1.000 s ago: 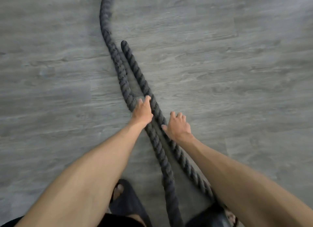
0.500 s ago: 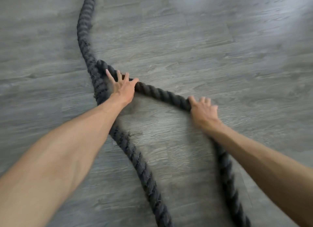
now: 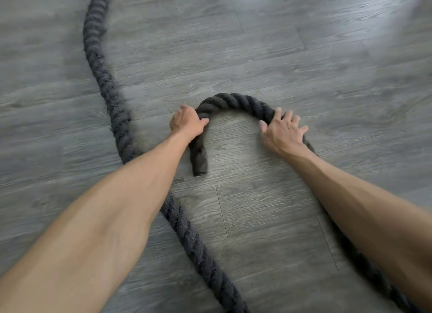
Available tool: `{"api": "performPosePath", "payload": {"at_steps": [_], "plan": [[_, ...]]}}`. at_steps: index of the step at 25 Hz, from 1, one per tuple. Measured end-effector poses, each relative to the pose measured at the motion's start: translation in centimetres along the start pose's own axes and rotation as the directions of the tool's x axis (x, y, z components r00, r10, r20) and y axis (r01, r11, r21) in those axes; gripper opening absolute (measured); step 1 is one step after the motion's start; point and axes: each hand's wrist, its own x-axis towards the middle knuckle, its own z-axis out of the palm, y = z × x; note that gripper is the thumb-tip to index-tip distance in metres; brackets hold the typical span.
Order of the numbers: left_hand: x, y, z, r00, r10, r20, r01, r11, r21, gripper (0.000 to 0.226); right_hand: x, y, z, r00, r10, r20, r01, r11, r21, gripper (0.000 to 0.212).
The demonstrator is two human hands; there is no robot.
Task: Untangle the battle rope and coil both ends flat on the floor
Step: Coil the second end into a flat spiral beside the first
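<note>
Your left hand (image 3: 187, 124) grips the thick black twisted battle rope (image 3: 233, 100) near its end, which is bent into a tight arch flat on the grey wood-plank floor (image 3: 327, 79), while your right hand (image 3: 284, 132), well apart, presses spread fingers on the arch's other side.

**Battle rope (image 3: 236, 100) bent into an arch on the floor (image 3: 315, 62)**

The battle rope is thick and dark grey-black, twisted in heavy strands and slightly fuzzy. One end is curved into a tight upside-down U lying flat on the grey plank floor. Its blunt cut tip points toward the near edge of the view, and its other leg runs off to the bottom right. A second length snakes from top left to bottom centre, passing left of the tip without touching the arch.
</note>
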Motion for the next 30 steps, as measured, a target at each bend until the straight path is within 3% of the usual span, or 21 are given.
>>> {"api": "performPosePath", "payload": {"at_steps": [1, 2, 4, 6, 8, 11, 13, 14, 15, 16, 17, 18, 19, 22, 25, 27, 30], "plan": [[0.0, -0.1, 0.4, 0.989, -0.135, 0.06, 0.144, 0.97, -0.198, 0.072, -0.9, -1.1, 0.0, 0.999, -0.008, 0.039, 0.007, 1.0, 0.022, 0.084], [0.1, -0.1, 0.9, 0.961, -0.239, 0.143, 0.277, 0.873, -0.402, 0.071, -1.9, -2.2, 0.0, 0.996, -0.035, 0.078, 0.032, 0.999, 0.041, 0.097], [-0.4, 0.3, 1.9, 0.893, -0.351, 0.281, 0.441, 0.558, -0.703, 0.064, -3.6, -4.0, 0.0, 0.979, -0.137, 0.148, 0.13, 0.99, 0.058, 0.113], [-0.7, 0.0, 2.9, 0.835, -0.407, 0.369, 0.508, 0.315, -0.801, 0.054, -4.6, -4.9, 0.3, 0.949, -0.232, 0.216, 0.23, 0.973, 0.034, 0.122], [-1.6, -0.1, 2.5, 0.825, -0.371, 0.426, 0.53, 0.25, -0.81, 0.05, -5.1, -4.5, 1.2, 0.929, -0.297, 0.221, 0.316, 0.947, -0.055, 0.12], [-2.9, -1.0, 2.2, 0.857, -0.24, 0.456, 0.512, 0.297, -0.806, 0.059, -5.5, -3.0, 3.1, 0.932, -0.363, 0.003, 0.362, 0.927, -0.1, 0.096], [-4.6, -1.1, 1.7, 0.857, -0.335, 0.392, 0.497, 0.334, -0.801, 0.061, -5.5, -2.5, 3.5, 0.923, -0.376, -0.086, 0.375, 0.927, -0.02, 0.093], [-5.8, -0.9, 1.6, 0.897, -0.381, 0.227, 0.416, 0.545, -0.728, 0.063, -5.4, -2.4, 3.4, 0.92, -0.38, -0.095, 0.383, 0.924, 0.018, 0.094], [-6.6, -0.7, 1.8, 0.957, -0.286, -0.047, 0.224, 0.835, -0.503, 0.066, -5.2, -2.3, 3.3, 0.921, -0.377, -0.099, 0.382, 0.923, 0.045, 0.092], [-7.3, -0.8, 2.5, 0.952, 0.008, -0.307, -0.068, 0.981, -0.183, 0.067, -5.1, -2.3, 3.2, 0.924, -0.367, -0.108, 0.375, 0.925, 0.068, 0.088], [-7.9, -1.1, 3.2, 0.844, 0.363, -0.394, -0.342, 0.931, 0.124, 0.066, -5.0, -2.3, 3.1, 0.927, -0.355, -0.122, 0.366, 0.927, 0.085, 0.084], [-8.0, -1.5, 4.0, 0.743, 0.591, -0.314, -0.498, 0.801, 0.331, 0.065, -4.9, -2.3, 3.1, 0.928, -0.346, -0.137, 0.36, 0.928, 0.098, 0.079], [-8.1, -1.7, 4.6, 0.684, 0.7, -0.203, -0.582, 0.693, 0.426, 0.065, -4.8, -2.3, 3.1, 0.93, -0.339, -0.146, 0.355, 0.929, 0.102, 0.076], [-8.1, -1.8, 4.7, 0.698, 0.708, -0.106, -0.574, 0.642, 0.508, 0.054, -5.0, -2.6, 3.5, 0.931, -0.334, -0.148, 0.35, 0.932, 0.093, 0.071], [-9.1, -1.3, 4.2, 0.682, 0.724, -0.098, -0.622, 0.646, 0.442, 0.046, -5.6, -2.8, 3.5, 0.941, -0.31, -0.138, 0.318, 0.947, 0.046, 0.057], [-10.0, -0.7, 4.3, 0.73, 0.673, -0.117, -0.58, 0.701, 0.415, 0.041, -6.2, -3.8, 3.2, 0.935, -0.337, -0.111, 0.345, 0.937, 0.061, 0.057], [-10.2, 0.7, 4.0, 0.869, 0.49, -0.062, -0.457, 0.845, 0.278, 0.04, -6.4, -4.4, 2.4, 0.962, -0.262, -0.077, 0.271, 0.952, 0.143, 0.066]]}}
